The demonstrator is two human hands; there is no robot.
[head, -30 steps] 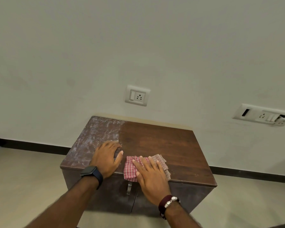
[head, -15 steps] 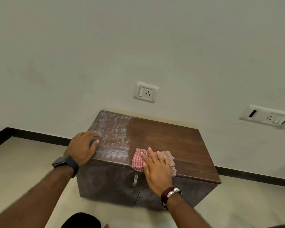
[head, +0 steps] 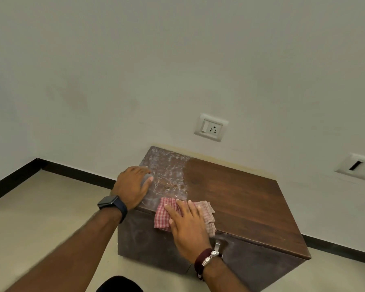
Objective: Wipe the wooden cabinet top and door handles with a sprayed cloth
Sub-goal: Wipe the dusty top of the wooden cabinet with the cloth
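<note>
Right hand (head: pixel 188 226): I press it flat, fingers spread, on the checked cloth (head: pixel 163 216) at the cabinet top (head: pixel 240 199) front edge; cloth overhangs.
Left hand (head: pixel 132 187): open palm resting on the dusty left edge, holding nothing.
Handle (head: pixel 217 246): just below my right wrist.
Room: bare floor (head: pixel 40 207) lies left.

A pale wall (head: pixel 135 70) fills the upper frame. A white socket (head: pixel 211 127) sits on it right of centre, and a second plate (head: pixel 359 167) is cut by the right edge. A black skirting (head: pixel 72 172) meets the beige floor (head: pixel 40 218) at lower left.
</note>
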